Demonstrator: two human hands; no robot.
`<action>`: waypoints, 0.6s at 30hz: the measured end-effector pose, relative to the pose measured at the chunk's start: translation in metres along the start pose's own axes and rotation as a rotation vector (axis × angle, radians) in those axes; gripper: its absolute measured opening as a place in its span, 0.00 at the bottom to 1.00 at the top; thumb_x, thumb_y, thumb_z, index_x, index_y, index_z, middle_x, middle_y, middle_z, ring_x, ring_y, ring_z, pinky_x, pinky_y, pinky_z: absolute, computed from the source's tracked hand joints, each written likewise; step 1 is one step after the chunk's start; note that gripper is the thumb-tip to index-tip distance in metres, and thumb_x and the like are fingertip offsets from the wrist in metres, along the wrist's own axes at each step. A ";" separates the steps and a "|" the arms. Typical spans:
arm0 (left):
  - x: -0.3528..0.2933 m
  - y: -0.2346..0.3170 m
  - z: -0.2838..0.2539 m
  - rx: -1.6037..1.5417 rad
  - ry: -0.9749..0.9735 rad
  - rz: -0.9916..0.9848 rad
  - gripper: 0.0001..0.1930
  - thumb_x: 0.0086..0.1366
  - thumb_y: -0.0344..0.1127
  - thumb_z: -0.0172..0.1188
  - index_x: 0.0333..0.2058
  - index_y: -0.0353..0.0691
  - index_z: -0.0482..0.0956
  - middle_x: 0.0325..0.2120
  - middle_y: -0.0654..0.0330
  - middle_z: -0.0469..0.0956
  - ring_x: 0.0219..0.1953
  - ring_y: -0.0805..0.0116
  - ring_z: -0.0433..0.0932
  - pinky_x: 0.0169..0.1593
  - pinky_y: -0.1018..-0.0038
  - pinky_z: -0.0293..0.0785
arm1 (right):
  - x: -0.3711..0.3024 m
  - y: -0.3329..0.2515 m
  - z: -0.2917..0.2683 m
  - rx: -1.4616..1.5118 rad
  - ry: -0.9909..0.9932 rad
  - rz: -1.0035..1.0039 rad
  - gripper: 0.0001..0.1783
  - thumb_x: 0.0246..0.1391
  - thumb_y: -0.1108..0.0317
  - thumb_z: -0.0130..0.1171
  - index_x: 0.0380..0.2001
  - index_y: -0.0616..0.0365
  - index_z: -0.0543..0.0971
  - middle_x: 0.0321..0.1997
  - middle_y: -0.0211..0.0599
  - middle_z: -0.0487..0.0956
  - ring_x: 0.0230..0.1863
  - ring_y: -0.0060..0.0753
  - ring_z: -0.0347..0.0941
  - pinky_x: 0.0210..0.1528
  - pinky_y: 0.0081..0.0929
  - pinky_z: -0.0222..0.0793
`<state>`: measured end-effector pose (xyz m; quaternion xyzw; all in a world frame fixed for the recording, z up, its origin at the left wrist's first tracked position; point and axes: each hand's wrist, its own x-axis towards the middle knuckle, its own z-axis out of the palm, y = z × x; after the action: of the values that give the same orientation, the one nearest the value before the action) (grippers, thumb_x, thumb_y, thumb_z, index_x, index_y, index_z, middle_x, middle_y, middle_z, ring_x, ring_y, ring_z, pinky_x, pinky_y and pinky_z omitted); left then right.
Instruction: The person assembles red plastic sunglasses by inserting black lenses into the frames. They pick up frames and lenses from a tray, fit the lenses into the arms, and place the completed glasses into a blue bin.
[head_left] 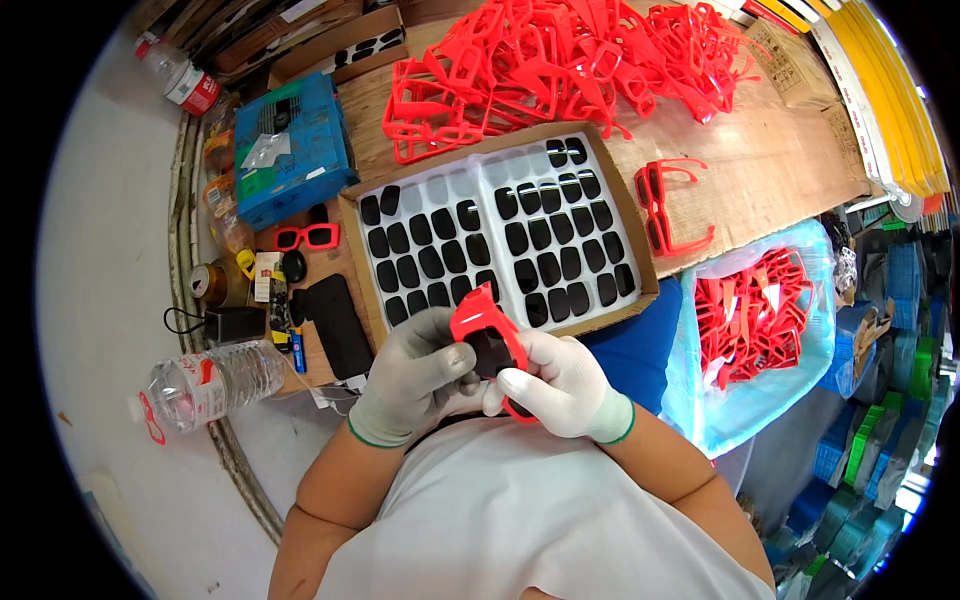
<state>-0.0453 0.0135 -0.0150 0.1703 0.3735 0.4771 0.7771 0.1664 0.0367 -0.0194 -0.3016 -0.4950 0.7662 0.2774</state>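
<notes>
Close to my body I hold a red eyeglass frame (474, 312), tilted, with a dark lens (489, 352) showing in its opening. My left hand (408, 378), in a greyish glove, is closed on the frame's left side, thumb against the dark lens. In a whiter glove, my right hand (575, 388) pinches the frame's right side and lower end. My fingers hide parts of the frame. Just beyond my hands lies a shallow cardboard box (648, 240) whose white inserts carry rows of dark lenses (431, 262); some of its pockets hold none.
A heap of red frames (560, 70) covers the table's far side. Red glasses (655, 212) rest right of the box, another pair (307, 237) left. A blue-lined bin (690, 400) holds more red frames. Left are a blue box (290, 190), black phone (338, 325) and bottle (215, 385).
</notes>
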 end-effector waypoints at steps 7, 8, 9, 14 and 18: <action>-0.003 0.005 0.013 0.228 0.049 0.039 0.11 0.67 0.29 0.60 0.46 0.32 0.78 0.35 0.61 0.80 0.33 0.78 0.76 0.40 0.78 0.75 | 0.001 -0.001 -0.002 -0.048 0.003 0.012 0.11 0.69 0.68 0.46 0.45 0.64 0.73 0.32 0.32 0.79 0.35 0.26 0.74 0.44 0.27 0.71; -0.004 0.004 0.014 0.228 0.065 0.045 0.10 0.67 0.29 0.60 0.45 0.32 0.77 0.35 0.61 0.80 0.34 0.78 0.76 0.40 0.78 0.75 | 0.002 -0.001 -0.003 -0.083 -0.004 0.010 0.12 0.69 0.68 0.45 0.45 0.64 0.73 0.31 0.32 0.79 0.35 0.26 0.74 0.44 0.27 0.71; -0.004 0.002 0.015 0.229 0.082 0.051 0.10 0.67 0.29 0.59 0.45 0.32 0.77 0.35 0.61 0.80 0.34 0.78 0.76 0.40 0.78 0.75 | 0.002 -0.001 -0.004 -0.116 -0.012 0.007 0.12 0.69 0.67 0.45 0.46 0.64 0.73 0.31 0.33 0.78 0.35 0.27 0.74 0.45 0.27 0.71; -0.007 -0.002 0.016 0.271 0.133 0.095 0.10 0.68 0.29 0.59 0.45 0.32 0.77 0.36 0.62 0.80 0.34 0.78 0.75 0.40 0.77 0.74 | 0.004 0.002 -0.002 -0.079 -0.047 -0.004 0.12 0.70 0.69 0.43 0.48 0.65 0.72 0.33 0.33 0.78 0.37 0.26 0.74 0.47 0.28 0.71; -0.008 -0.004 0.016 0.330 0.136 0.104 0.10 0.68 0.30 0.60 0.45 0.32 0.76 0.36 0.62 0.79 0.35 0.78 0.74 0.41 0.77 0.73 | 0.002 0.007 -0.004 0.122 -0.069 0.062 0.13 0.70 0.71 0.43 0.50 0.66 0.72 0.35 0.32 0.77 0.38 0.25 0.74 0.49 0.29 0.72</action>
<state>-0.0330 0.0060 -0.0034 0.2821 0.4891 0.4593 0.6858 0.1668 0.0385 -0.0274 -0.2728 -0.4471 0.8130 0.2543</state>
